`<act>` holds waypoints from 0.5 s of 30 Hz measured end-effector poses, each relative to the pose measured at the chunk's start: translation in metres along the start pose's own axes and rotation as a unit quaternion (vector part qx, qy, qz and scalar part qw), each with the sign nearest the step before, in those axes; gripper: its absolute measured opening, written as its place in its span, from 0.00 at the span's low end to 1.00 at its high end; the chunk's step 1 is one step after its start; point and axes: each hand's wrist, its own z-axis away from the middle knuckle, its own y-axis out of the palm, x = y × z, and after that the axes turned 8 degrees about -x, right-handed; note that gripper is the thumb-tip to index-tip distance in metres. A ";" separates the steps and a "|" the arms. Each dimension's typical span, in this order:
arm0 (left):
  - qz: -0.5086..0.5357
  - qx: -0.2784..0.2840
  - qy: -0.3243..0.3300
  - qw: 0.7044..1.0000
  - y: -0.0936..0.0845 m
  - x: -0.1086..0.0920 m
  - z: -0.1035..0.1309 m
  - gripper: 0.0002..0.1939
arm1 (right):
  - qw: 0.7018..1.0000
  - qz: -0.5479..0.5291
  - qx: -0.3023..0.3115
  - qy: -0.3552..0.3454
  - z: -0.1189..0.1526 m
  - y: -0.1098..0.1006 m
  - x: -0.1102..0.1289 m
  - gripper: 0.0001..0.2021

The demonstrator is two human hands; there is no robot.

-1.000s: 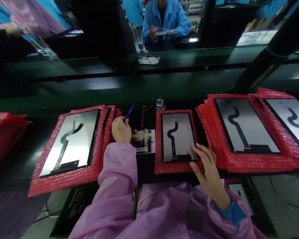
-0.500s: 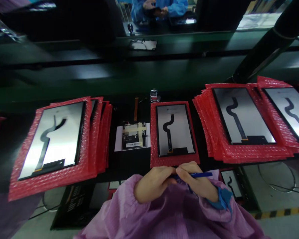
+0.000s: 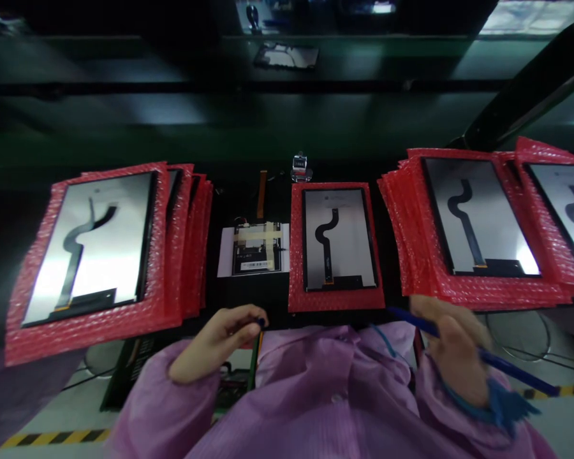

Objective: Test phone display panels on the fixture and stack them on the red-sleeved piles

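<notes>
My right hand (image 3: 452, 344), smeared by motion, is closed round a blue pen (image 3: 516, 375) at the table's front edge, right of centre. Pinched in the fingertips of my left hand (image 3: 227, 335) is a small dark blue pen cap (image 3: 261, 322), mostly hidden by the fingers. Between and beyond the hands lies an LCD screen panel (image 3: 358, 239) with a curved black flex cable, flat on a red bubble-wrap sleeve (image 3: 335, 302). Left of it, a small circuit assembly (image 3: 257, 248) with tan tape rests on white paper (image 3: 226, 255).
Stacked red sleeves with screen panels stand at left (image 3: 172, 280) and right (image 3: 507, 290). A metal tally counter (image 3: 300, 167) and an orange flex strip (image 3: 262, 194) lie behind the middle. A dark pipe (image 3: 516, 95) slants at upper right. A ledge holds another part (image 3: 287, 57).
My hands, together on the pen before, have parted: the left moved left with the cap, the right moved right with the pen. The camera view has tilted down slightly.
</notes>
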 end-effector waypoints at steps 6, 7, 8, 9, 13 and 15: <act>-0.136 -0.209 0.193 0.949 0.067 0.008 -0.024 0.07 | 0.978 -0.166 0.114 0.061 -0.041 0.068 -0.011 0.10; -0.154 -0.216 0.208 0.941 0.074 0.008 -0.028 0.07 | 0.980 -0.160 0.108 0.051 -0.044 0.078 -0.014 0.09; -0.170 -0.221 0.217 0.936 0.079 0.009 -0.031 0.07 | 0.982 -0.153 0.099 0.046 -0.045 0.085 -0.018 0.08; -0.184 -0.226 0.219 0.931 0.081 0.010 -0.033 0.07 | 0.984 -0.148 0.085 0.047 -0.045 0.090 -0.022 0.07; -0.209 -0.236 0.219 0.923 0.080 0.014 -0.032 0.07 | 0.991 -0.123 0.032 0.044 -0.040 0.093 -0.028 0.14; -0.216 -0.234 0.216 0.923 0.080 0.015 -0.031 0.07 | 0.995 -0.096 0.028 0.024 -0.039 0.093 -0.027 0.19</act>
